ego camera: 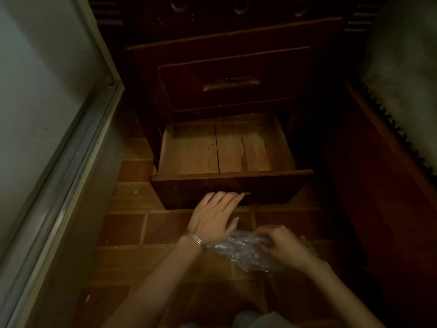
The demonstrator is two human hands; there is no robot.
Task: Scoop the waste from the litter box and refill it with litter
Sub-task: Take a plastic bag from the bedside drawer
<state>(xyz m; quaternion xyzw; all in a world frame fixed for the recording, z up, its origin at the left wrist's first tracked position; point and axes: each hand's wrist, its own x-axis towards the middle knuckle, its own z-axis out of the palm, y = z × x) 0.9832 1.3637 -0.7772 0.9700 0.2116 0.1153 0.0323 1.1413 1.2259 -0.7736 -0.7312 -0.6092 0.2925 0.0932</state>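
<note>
Right now my left hand (214, 217) is stretched out with the fingers straight and close together. Their tips touch the dark front panel of the bottom drawer (272, 190), near the middle of its lower half. The thumb points off to the right, free of everything, so this hand is holding nothing. A thin metal bracelet (196, 240) sits on that wrist.

My right hand (281, 245) is curled and grips a crumpled clear plastic bag (241, 252). The bag bunches out from under my fingers to the left and hangs down towards me. It is just below my left wrist and in front of the drawer, over the tiled floor (123, 228). Whether the bag touches the tiles I cannot tell.

That drawer is pulled well out of a dark wooden cabinet (227, 36). Its pale plank bottom (194, 150) is bare wood with a seam running front to back. Above it is a closed drawer with a curved handle (231, 82) at its centre.

Along the left edge of the floor runs a metal frame (78, 147) at the foot of a pale wall (35, 91). Along the right edge stands a reddish wooden side panel (378, 185) with pale bedding (402, 55) above it. At the near edge of the floor, between my forearms, a bit of grey cloth (250, 320) shows. The light is dim and the corners are dark.
</note>
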